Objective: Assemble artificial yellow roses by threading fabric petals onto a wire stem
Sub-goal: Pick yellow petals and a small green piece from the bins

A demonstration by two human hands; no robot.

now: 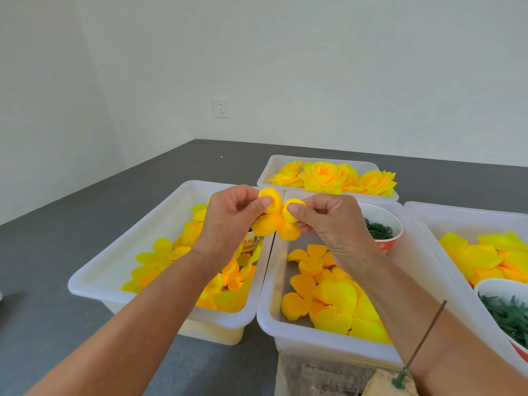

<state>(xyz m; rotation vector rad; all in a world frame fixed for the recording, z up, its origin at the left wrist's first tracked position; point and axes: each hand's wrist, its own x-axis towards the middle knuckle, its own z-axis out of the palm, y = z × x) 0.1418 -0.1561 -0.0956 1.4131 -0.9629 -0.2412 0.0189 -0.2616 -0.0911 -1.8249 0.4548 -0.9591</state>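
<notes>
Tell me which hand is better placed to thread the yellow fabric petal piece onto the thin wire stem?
Probably the right hand. Both hands pinch the yellow fabric petal piece, but the thin wire stem stands beside the right forearm, while the left hand would have to cross over.

Print on a paper cup

A red-and-yellow paper cup (251, 244) in the left bin (114, 270) carried Chinese characters; "上" was legible, the rest hidden behind the left hand (228, 221).
</notes>
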